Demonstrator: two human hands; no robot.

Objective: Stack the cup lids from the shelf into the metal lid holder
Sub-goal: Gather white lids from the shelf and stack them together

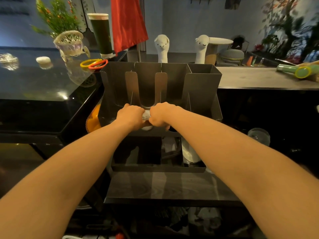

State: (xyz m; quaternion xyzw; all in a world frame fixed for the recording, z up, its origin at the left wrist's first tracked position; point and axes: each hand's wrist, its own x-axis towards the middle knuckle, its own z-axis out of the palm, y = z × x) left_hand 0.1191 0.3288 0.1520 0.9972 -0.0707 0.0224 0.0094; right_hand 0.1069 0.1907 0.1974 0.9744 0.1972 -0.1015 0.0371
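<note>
Item: lids [146, 115], clasped between left hand [130, 116] and right hand [161, 116]; metal lid holder [202, 87] at 12 o'clock; advice: keep stack level, lower squarely into middle slot.

Tall grey sheet-metal lid holder [160, 87]: slotted bays open at top and front. Thin metal dividers [132, 87] narrow passage. Both hands [148, 116] block middle slot base.

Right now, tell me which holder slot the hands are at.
The middle slot of the metal holder: both hands, left and right, meet at its U-shaped cutout, gripping something whitish. The flanking slots have no hands at them.
</note>
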